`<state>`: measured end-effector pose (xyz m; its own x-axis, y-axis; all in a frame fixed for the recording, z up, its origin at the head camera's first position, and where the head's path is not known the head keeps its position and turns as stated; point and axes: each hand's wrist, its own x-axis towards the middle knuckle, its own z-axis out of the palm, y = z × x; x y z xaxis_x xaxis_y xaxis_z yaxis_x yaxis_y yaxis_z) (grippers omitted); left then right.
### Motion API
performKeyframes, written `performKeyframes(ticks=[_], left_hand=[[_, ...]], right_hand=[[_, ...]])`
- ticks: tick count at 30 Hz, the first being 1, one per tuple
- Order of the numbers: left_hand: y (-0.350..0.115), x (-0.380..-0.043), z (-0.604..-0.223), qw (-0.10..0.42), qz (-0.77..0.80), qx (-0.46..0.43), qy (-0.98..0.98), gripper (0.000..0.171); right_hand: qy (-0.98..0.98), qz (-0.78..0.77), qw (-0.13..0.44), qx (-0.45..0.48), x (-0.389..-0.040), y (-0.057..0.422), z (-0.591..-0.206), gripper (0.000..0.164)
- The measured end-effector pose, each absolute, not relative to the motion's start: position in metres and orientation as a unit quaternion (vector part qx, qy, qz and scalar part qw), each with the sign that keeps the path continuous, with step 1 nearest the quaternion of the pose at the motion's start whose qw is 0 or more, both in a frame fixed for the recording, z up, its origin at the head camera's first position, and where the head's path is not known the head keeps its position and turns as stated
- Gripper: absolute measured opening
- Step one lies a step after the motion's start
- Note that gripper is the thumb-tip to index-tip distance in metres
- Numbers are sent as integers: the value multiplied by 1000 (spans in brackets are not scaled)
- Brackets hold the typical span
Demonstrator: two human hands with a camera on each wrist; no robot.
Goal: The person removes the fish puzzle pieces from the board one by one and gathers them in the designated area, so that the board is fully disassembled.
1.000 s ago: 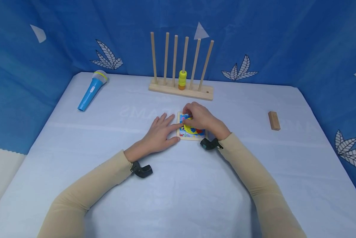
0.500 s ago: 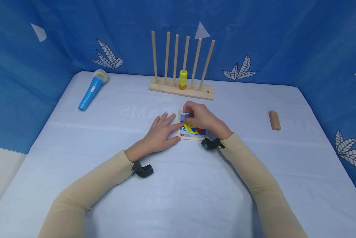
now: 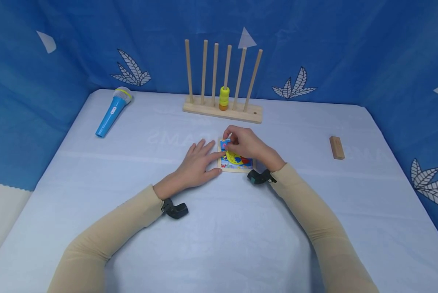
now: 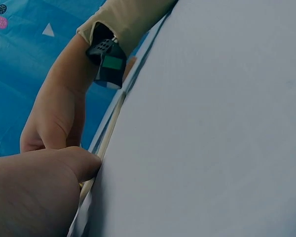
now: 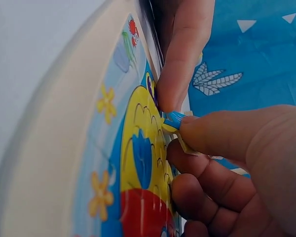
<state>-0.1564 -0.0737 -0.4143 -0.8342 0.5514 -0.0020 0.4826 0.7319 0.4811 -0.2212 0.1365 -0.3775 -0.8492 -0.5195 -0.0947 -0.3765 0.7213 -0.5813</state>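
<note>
A small wooden jigsaw puzzle (image 3: 236,167) with a yellow, blue and red fish picture lies between my hands on the table. My left hand (image 3: 196,167) rests at its left side, fingers spread, with the index fingertip over the picture and the thumb at the frame's lower left corner. Above the picture's upper part, my right hand (image 3: 249,143) pinches a puzzle piece. That blue-and-yellow puzzle piece (image 5: 173,120) sits tilted up from the picture between thumb and fingers in the right wrist view, close to a left fingertip (image 5: 171,96). My right hand covers the puzzle's upper right.
Behind the puzzle stands a wooden peg rack (image 3: 222,114), with yellow and orange beads (image 3: 224,97) on one peg. A blue toy microphone (image 3: 112,112) lies at the back left, and a small wooden block (image 3: 337,147) at the right. Blue cloth (image 3: 204,24) hangs behind the table.
My right fingers have shifted slightly to the left over the puzzle, still pinching. My left hand stays in place.
</note>
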Motion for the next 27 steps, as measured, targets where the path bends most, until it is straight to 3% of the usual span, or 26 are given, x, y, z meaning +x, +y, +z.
performKeyframes(ticks=[10,27], left_hand=[[-74,-156,-415,73,236,277,928,56],[-72,-155,-414,69,238,270,931,57]], right_hand=[[923,-310,122,-195,-223,151,-363,24],[928,-354,94,-70,-214,248,-359,25]])
